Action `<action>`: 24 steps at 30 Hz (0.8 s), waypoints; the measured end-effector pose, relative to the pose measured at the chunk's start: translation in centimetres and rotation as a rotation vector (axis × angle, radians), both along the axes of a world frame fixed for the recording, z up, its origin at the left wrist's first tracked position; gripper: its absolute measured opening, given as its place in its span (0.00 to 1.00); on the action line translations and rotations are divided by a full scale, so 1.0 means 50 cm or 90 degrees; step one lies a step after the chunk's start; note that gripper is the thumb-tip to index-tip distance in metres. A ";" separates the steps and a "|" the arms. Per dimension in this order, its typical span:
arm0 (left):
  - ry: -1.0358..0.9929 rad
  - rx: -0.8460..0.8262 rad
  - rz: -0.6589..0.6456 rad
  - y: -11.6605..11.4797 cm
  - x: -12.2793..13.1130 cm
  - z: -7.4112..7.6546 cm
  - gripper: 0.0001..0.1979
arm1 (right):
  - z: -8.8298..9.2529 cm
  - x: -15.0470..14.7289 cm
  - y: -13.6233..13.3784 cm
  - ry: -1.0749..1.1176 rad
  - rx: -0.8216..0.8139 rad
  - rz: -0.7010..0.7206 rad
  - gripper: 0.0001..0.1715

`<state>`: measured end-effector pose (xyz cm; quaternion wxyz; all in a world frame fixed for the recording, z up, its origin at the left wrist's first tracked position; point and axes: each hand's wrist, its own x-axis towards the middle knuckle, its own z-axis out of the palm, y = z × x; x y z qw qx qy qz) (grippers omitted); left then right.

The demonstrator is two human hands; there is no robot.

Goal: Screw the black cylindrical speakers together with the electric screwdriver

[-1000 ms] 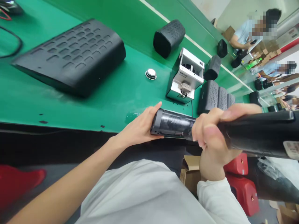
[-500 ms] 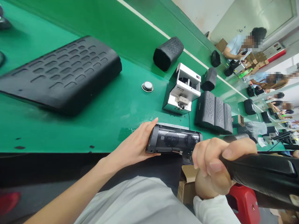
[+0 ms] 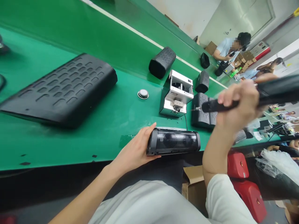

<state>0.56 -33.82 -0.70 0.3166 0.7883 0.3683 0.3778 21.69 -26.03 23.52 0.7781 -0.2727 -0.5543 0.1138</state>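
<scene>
At the bench's near edge lies a black speaker (image 3: 175, 141) with two perforated round patches on its upward face. My left hand (image 3: 140, 144) grips its left end, thumb on top and fingers below. My right hand (image 3: 240, 101), slightly smeared by motion, is wrapped round a black electric screwdriver (image 3: 211, 105), raised off the speaker. Its thin bit points left, close to the front of a white and black screw feeder (image 3: 176, 107); I cannot tell whether it touches. Left of the feeder lies a round silver disc (image 3: 143, 93).
A large black textured cover (image 3: 70, 84) lies at the left. Black speakers (image 3: 162, 62) stand behind the feeder and more (image 3: 201, 116) to its right. Below the edge are an open cardboard box (image 3: 193, 175) and red stools (image 3: 249, 196). Other people (image 3: 226, 49) sit farther along the bench.
My right hand has lifted the screwdriver up off the speaker's right end and swung its bit to the feeder. My left hand still holds the speaker. The view has shifted slightly.
</scene>
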 end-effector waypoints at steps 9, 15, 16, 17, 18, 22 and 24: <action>0.015 -0.005 -0.003 0.000 -0.005 -0.001 0.62 | -0.073 0.006 0.154 -0.142 -0.110 -0.102 0.42; 0.026 -0.008 -0.001 0.000 -0.006 0.003 0.63 | -0.077 0.033 0.149 -0.167 -0.182 -0.021 0.45; 0.030 -0.008 -0.002 0.000 -0.006 0.002 0.63 | -0.074 0.033 0.137 -0.178 -0.194 -0.002 0.43; 0.032 -0.007 -0.003 0.001 -0.006 0.001 0.64 | -0.069 0.032 0.120 -0.178 -0.194 0.001 0.41; 0.034 -0.005 -0.002 0.002 -0.007 -0.001 0.64 | -0.061 0.030 0.096 -0.167 -0.185 -0.009 0.38; 0.024 -0.005 -0.001 0.005 -0.010 -0.008 0.60 | -0.003 0.025 -0.044 -0.095 -0.142 -0.057 0.21; 0.014 -0.009 0.002 0.005 -0.013 -0.009 0.57 | 0.030 0.037 -0.124 -0.099 -0.137 -0.005 0.23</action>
